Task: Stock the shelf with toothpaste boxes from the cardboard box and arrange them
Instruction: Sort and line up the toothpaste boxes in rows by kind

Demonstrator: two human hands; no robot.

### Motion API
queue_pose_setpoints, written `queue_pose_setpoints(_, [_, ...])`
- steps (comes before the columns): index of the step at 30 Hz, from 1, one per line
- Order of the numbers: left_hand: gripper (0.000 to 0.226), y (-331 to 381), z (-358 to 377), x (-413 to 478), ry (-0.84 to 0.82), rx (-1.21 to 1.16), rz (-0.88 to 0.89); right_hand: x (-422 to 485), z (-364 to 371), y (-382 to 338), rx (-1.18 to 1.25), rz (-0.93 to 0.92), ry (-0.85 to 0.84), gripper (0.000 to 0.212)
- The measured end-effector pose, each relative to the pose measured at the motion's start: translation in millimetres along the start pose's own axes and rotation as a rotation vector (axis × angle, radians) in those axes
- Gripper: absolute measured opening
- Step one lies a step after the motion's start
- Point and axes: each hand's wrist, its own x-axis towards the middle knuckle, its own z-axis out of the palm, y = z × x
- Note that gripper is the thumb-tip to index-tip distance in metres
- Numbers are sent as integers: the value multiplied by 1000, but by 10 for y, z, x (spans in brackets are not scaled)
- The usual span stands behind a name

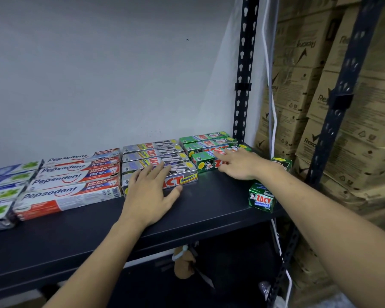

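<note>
While the left hand (pixel 151 192) is pressing spread fingers on silver Zact boxes (pixel 156 152) and the right hand (pixel 238 163) likewise on green boxes (pixel 207 141), arranging is evidently proceeding; stray green box (pixel 262 197) nearside of right fingers is awaiting alignment.

1. The left hand (pixel 151 192) sits near the centre of the frame, palm down. Its fingers are straight and slightly spread, pointing up and right, and the thumb stretches out to the right.
2. The bare left forearm (pixel 91 261) rises from the lower left edge to that wrist.
3. The right hand (pixel 236 163) lies right of centre and a little higher, palm down, with its straight fingers reaching up and left.
4. The bare right forearm (pixel 320 207) slants in from the lower right edge.
5. The two hands are apart.
</note>
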Motion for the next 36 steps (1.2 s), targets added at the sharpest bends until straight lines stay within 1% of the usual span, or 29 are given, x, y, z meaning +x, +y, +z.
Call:
queue_pose_setpoints(13, [82, 1, 11, -1, 15, -13, -4, 144, 86, -51, 70, 30, 29, 60])
queue_pose_setpoints(31, [80, 10, 2, 5, 14, -24, -10, 184, 87, -1, 98, 1, 49, 63])
queue_pose_setpoints(34, [80, 9, -4, 1, 20, -33, -3, 98, 5, 79, 179, -54, 132, 68])
queue_pose_setpoints(36, [77, -3, 0, 3, 32, -39, 4, -51, -54, 143, 244, -90, 220, 64])
